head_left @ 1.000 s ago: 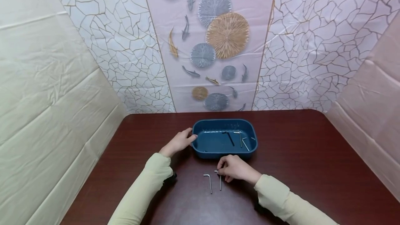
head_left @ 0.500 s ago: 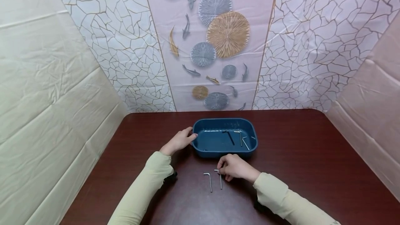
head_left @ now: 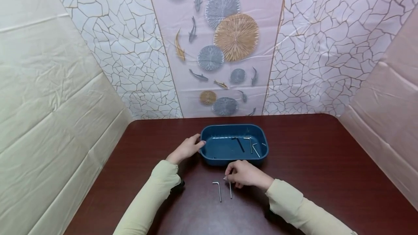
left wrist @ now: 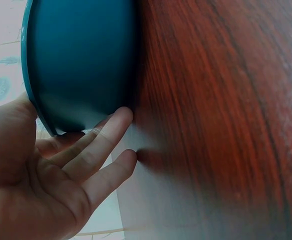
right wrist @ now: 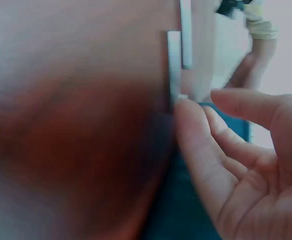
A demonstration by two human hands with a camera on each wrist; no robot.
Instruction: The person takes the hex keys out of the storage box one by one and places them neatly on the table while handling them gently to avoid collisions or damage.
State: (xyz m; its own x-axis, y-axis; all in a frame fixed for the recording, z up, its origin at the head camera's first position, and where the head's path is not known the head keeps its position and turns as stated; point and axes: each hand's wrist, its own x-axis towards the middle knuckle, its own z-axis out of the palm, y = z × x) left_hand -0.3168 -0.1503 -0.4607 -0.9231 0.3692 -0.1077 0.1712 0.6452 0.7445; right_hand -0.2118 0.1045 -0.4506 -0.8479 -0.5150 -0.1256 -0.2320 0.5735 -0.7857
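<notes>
Blue basin [head_left: 217, 162]: rounded rectangular, upright on the dark red-brown wood-grain table [head_left: 300, 148], the landmark for what follows.
Left hand [head_left: 187, 148]: at the basin's left end, thumb hooked over the rim and fingers along the outer wall, gripping that end.
Right hand [head_left: 245, 174]: just off the basin's near side, fingers bent towards the nearer hex key; the right wrist view shows a gap between the thumb and the fingertip that touches the key.
Fingertip key [head_left: 230, 191]: silver L-shaped hex key on the near side of the basin, its bend at the right fingertips, its long arm pointing away from the basin; well apart from the left hand.
Second silver key [head_left: 219, 192]: also on the near side, roughly parallel to the fingertip key and just left of it, touched by neither hand.
Keys inside: black hex key [head_left: 241, 144] right of the basin's middle, then two metallic hex keys [head_left: 251, 146] side by side towards its right end.
Cuffs: pale yellow sleeves [head_left: 284, 198], on both forearms.
</notes>
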